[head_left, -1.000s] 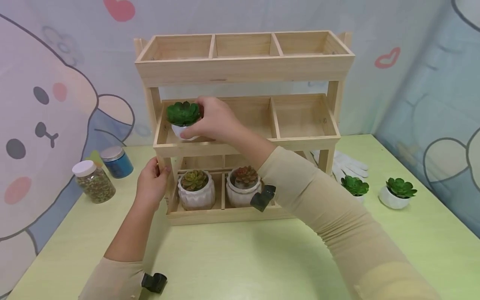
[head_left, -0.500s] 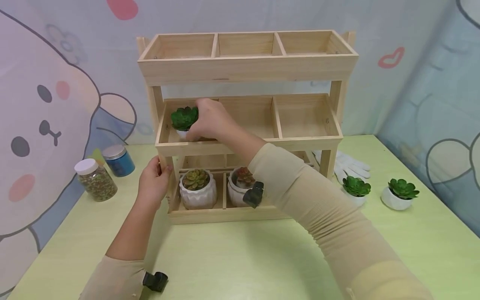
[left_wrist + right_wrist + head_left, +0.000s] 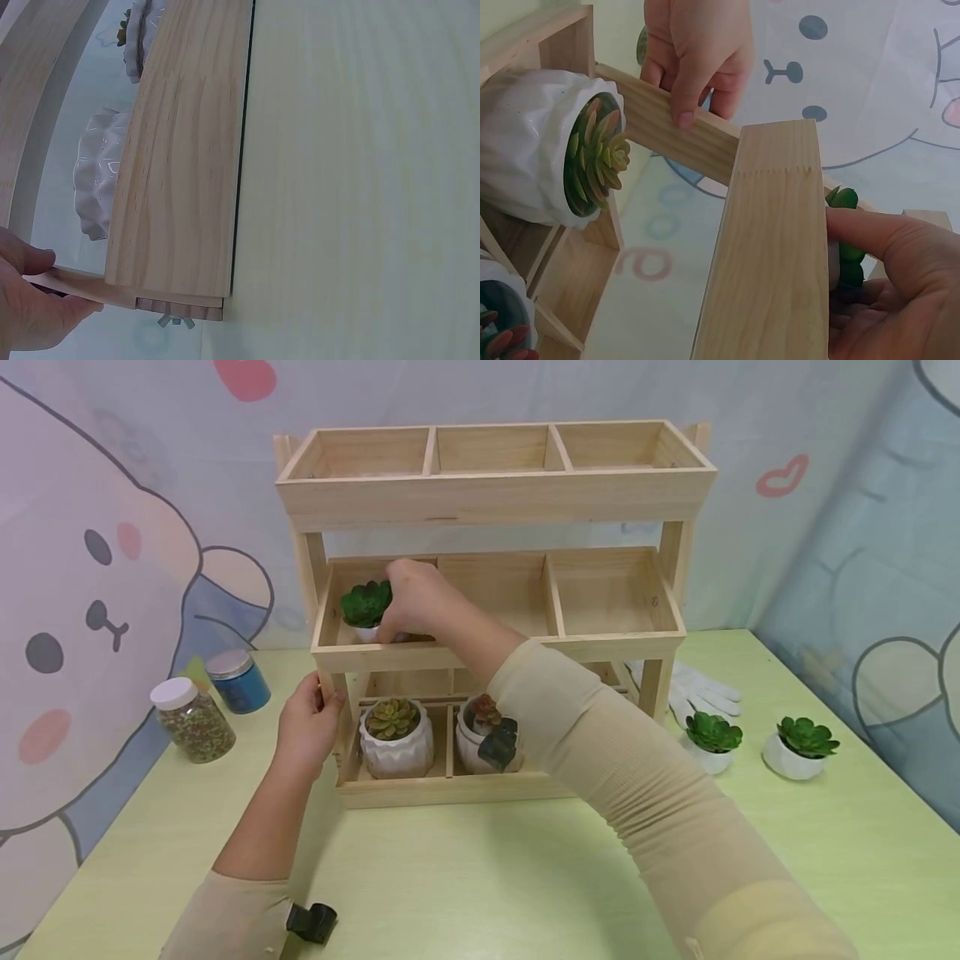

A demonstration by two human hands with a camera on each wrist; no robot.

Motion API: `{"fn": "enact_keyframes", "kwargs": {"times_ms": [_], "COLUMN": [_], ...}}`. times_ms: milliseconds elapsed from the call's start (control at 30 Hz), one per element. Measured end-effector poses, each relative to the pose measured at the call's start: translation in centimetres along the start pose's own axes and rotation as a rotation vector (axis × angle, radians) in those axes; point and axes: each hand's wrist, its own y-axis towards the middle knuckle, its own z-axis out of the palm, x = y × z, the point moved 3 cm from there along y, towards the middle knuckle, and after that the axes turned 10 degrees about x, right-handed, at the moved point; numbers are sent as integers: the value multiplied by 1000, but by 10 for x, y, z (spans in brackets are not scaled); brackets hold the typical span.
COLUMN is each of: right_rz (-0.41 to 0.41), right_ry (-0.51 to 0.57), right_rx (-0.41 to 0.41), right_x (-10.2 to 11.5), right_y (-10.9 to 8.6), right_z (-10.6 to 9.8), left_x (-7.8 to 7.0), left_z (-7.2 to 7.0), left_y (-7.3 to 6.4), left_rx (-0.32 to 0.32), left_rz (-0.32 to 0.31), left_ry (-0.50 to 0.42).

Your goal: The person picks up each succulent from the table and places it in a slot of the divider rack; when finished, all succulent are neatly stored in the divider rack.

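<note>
Grips: left hand clasped the left leg of the rack, thumb on one face, fingers beyond; right hand grasped a green plant from its right side, thumb low by the pot, other fingertips partly hidden.

Table, left: jar of pellets, white lid; blue jar, just beyond and to the right.

Middle tier, left compartment: green plant, upright behind the front board. Base was hidden; whether it touched the floor could not be told. Handling, as judged: light, stiff pot, smooth enough to slip, perhaps brittle if ceramic; leaves looked artificial, likely to bend. Best hold was round the pot's sides, below the leaves, without squeezing the foliage.

Bottom tier: ribbed pot in the left compartment, with succulent; second pot next right, reddish succulent, partly behind the right sleeve.

Table, right: white glove, farther off; left twin and right twin of the plant, nearer, standing apart.
</note>
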Motion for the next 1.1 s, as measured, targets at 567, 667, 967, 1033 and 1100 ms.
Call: {"fn": "enact_keyframes", "kwargs": {"times_ms": [567,667,967,1033,1100], "right_rz": [-154,-183,-349,-399,-439], "right_ry": [103,158,459,512,548], "right_rx": [-3,-1,-200,-249,-283], "right_x": [-13,-16,-47,-56,-67], "right_y": [-13,-22,-81,-101,-124], "right_z": [-11,-16,-35,-38,-41], "left_x": [-2,-1,0,0,1], "left_z": [1,0,0,1,2], "left_y": [0,1,3,4,5], "left_rx": [25,23,27,32,42], "left_rz": [-31,-39,-40,-38,-29], "left_ry": [1,8,5,-2,-9]}}
